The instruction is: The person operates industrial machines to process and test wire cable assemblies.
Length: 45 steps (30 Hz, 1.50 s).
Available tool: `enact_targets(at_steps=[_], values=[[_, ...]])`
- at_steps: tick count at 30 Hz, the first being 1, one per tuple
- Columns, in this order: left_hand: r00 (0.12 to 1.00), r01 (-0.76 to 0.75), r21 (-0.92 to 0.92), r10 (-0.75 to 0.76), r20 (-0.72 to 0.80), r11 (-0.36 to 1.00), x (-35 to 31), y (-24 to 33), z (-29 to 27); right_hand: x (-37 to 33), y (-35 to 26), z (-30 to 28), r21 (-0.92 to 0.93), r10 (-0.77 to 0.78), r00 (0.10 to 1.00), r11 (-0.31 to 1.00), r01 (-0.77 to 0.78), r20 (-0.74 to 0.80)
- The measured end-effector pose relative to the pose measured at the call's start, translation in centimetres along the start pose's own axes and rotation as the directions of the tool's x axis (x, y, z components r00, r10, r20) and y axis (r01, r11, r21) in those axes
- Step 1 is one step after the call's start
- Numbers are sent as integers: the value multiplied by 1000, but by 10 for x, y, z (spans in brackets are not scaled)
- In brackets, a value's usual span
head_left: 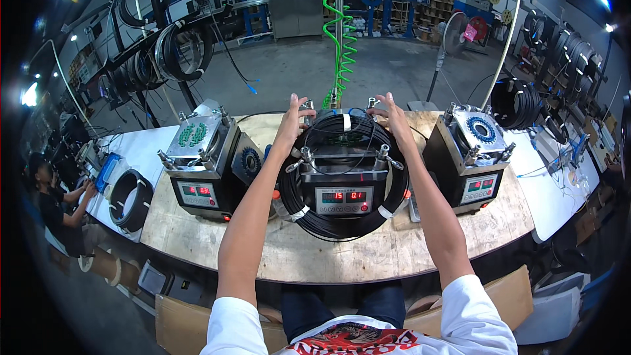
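A coil of black cable point(307, 221), bound with white ties, hangs around the middle polishing machine point(328, 187), a black box with a metal top and red lit digits. My left hand point(291, 121) has its fingers bent around the metal corner post point(308, 106) at the machine's far left. At the far right corner, my right hand point(393, 117) holds the matching post point(373, 103) with its fingers. Both forearms pass outside the coil. The cable covers part of the machine's top, where green pieces show faintly through.
Similar machines stand at left point(197, 171) and right point(470, 164) on the wooden table point(315, 263). A green spiral hose point(335, 33) hangs behind the middle one. A person point(56, 204) sits at the left white table beside another cable coil point(131, 201). More coils hang on racks.
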<state>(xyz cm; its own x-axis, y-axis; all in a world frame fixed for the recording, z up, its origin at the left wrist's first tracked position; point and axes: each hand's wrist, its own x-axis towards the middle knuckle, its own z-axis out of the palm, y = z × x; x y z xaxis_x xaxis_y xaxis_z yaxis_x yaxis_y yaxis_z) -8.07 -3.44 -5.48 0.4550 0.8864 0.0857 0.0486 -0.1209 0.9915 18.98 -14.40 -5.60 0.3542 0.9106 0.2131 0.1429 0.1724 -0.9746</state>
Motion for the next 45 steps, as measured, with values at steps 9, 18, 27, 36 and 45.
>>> enact_targets(at_steps=[9, 18, 27, 36, 45], values=[[1000, 2, -88, -3, -12, 996, -4, 5, 4, -3, -3, -1, 15, 3, 999, 1000, -3, -33], [998, -47, 13, 48, -29, 999, -1, 2, 1, -1, -2, 1, -8, 9, 1000, 1000, -9, -19], [1000, 29, -40, -29, 3, 999, -7, 9, 4, -2, -2, -1, 46, 25, 1000, 999, -26, 8], [1000, 11, -86, -13, -18, 996, -6, 8, 4, 0, 0, 0, -22, 11, 999, 1000, -12, -40], [1000, -25, -18, 24, -13, 1000, -1, 1, 2, -4, -5, 0, 36, 4, 1000, 999, -3, -15]])
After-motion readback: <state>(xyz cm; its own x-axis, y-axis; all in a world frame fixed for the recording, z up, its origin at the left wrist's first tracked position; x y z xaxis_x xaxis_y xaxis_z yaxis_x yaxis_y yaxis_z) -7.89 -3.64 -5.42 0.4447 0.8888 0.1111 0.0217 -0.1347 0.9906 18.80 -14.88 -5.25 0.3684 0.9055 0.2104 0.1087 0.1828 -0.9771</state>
